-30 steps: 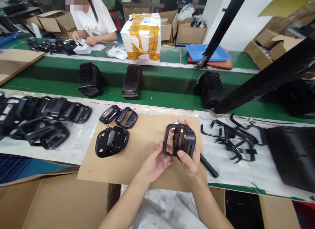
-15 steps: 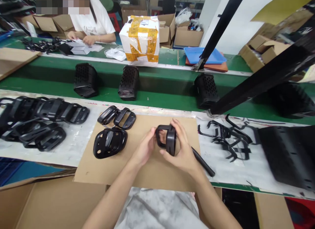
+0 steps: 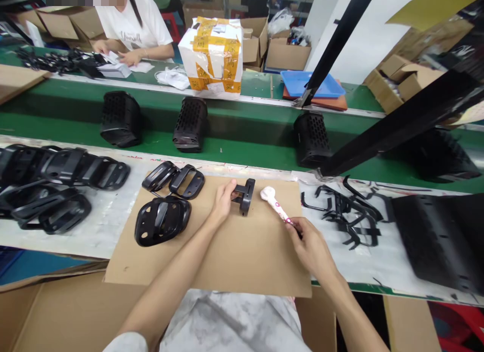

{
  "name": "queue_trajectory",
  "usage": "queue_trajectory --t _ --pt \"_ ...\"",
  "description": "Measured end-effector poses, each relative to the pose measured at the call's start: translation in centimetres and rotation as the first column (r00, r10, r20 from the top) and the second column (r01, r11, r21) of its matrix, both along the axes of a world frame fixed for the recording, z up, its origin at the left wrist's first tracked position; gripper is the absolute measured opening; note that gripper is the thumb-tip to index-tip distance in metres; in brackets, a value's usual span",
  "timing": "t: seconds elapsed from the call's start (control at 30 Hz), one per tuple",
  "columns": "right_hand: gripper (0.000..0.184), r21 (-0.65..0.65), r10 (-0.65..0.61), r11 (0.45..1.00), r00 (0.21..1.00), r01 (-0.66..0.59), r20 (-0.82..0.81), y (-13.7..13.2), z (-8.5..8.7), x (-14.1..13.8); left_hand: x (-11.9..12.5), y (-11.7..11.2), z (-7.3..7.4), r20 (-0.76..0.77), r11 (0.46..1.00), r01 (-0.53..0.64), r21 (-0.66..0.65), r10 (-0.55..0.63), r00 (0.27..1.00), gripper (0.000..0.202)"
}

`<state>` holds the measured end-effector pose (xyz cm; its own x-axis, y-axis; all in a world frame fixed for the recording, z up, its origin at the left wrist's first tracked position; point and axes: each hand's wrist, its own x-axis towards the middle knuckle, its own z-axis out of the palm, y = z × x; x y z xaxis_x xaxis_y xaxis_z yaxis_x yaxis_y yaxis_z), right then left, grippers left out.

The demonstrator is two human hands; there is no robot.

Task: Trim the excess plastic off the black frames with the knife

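Observation:
My left hand [image 3: 224,203] is closed on a black plastic bracket [image 3: 246,196] and holds it above the brown cardboard sheet [image 3: 245,261]. Its long slotted side faces right. In my right hand [image 3: 310,243] is the dark handle of a hammer-like tool [image 3: 278,209]. White wrapping with pink marks covers its head and shaft, and the head points up and left toward the bracket without touching it. On the sheet's left part sit black oval frames with cross bars, one larger frame [image 3: 162,221] and two smaller ones [image 3: 187,181] behind it.
More black frames [image 3: 68,165] are heaped at the left. Thin black curved brackets [image 3: 348,211] and a black panel [image 3: 434,241] lie at the right. Perforated black housings [image 3: 190,124] stand on the green belt. A black post [image 3: 378,125] slants across. A co-worker [image 3: 132,34] sits opposite.
My right hand has left the bracket and taken up the wrapped tool by its handle. The bracket is now in my left hand alone, turned and slightly further left.

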<state>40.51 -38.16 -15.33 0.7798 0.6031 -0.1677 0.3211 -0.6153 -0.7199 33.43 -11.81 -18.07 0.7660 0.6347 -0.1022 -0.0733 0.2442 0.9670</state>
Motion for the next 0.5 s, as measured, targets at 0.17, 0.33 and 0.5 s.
queue_trajectory --t 0.17,0.33,0.5 --pt "0.044 0.207 0.014 0.973 0.874 0.099 -0.486 0.3 0.0 -2.6 -0.7 -1.3 0.0 0.004 0.979 -0.131 0.155 0.132 0.991 0.058" --pt "0.05 0.184 0.049 0.982 0.863 0.052 -0.503 1.3 -1.0 -3.8 -0.8 -2.0 -0.6 -0.006 0.976 -0.106 0.189 0.109 0.994 0.058" --pt "0.048 0.214 -0.033 0.967 0.897 0.14 -0.441 2.2 0.2 -3.3 -0.6 -1.9 -0.7 -0.02 0.984 -0.075 0.159 0.079 0.997 0.056"
